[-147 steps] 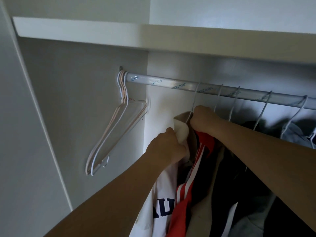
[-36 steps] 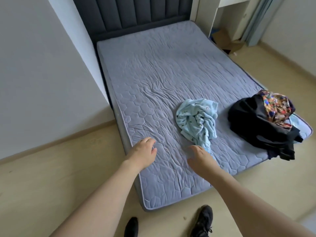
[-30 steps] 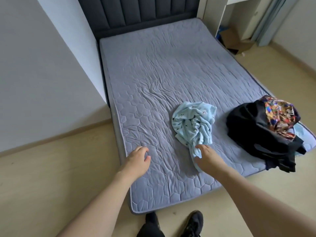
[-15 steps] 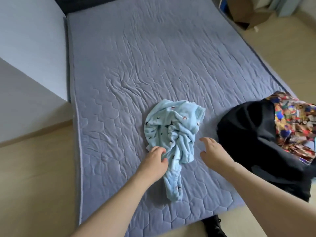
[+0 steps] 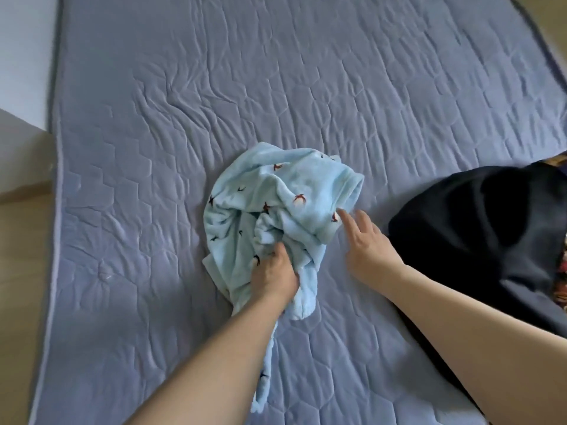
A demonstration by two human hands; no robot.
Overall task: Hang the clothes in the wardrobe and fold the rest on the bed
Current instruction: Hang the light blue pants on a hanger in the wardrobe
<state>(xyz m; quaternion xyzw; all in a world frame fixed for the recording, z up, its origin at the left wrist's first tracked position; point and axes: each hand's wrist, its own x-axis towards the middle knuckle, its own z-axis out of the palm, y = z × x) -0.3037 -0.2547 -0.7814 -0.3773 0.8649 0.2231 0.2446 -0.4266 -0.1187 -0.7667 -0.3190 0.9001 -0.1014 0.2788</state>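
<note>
Fingers (image 5: 270, 256) of the left hand (image 5: 273, 277) are curled down into the crumpled light blue garment (image 5: 276, 207), bunching the cloth near its lower middle — half a second ago that hand only touched the garment's near edge. The right hand (image 5: 368, 243) has moved in as well: before it hovered clear of the cloth with a gap between them, and now its fingers are straight and slightly spread, the tips at the garment's right fold, though whether they actually touch it is hard to tell from this angle. The garment itself lies in about the same spot on the bed (image 5: 306, 87), still a loose heap with small dark and reddish marks printed on it, one narrow end trailing toward the person under the left forearm.

The view has come closer and lower since then; the shoe seen at the bottom edge has dropped out of the picture, as has the cardboard box at the top. The bed carries a grey-lilac quilted cover with a hexagon stitch pattern, wrinkled in its middle. A black garment (image 5: 491, 234) is heaped at the right, near the right forearm, with a strip of multicoloured patterned fabric (image 5: 563, 265) at the frame's edge. Pale wooden floor (image 5: 21, 271) shows along the left, and a white wall (image 5: 21, 56) above it.
</note>
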